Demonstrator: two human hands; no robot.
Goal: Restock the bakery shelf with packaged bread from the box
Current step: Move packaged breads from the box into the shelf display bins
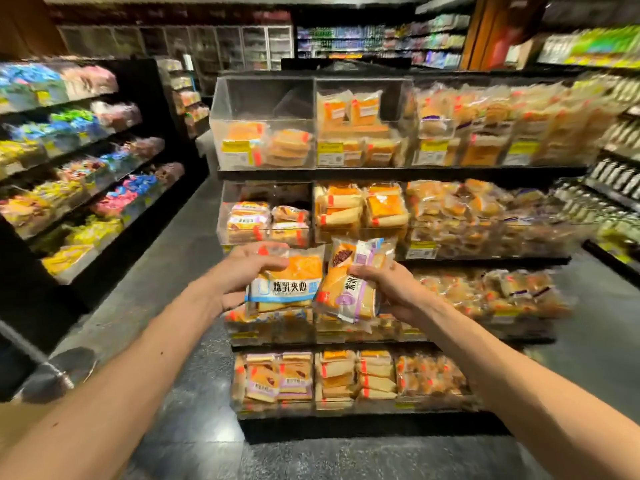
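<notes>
While you face the shelf (pixel 381 174), both your arms reach forward at mid height. Your left hand (pixel 242 275) grips the blue pack (pixel 287 289), with the fingers curled over its top left corner. Your right hand (pixel 391 289) grips the purple pack (pixel 349 289), with the fingers curled onto its right edge. The two packs touch side by side and are held up in front of the third tier, the purple one tilted. The top-left bin (pixel 263 98) is partly filled, and the other bins hold wrapped bread. A candy rack (pixel 86 150) stands across the aisle to your left.
</notes>
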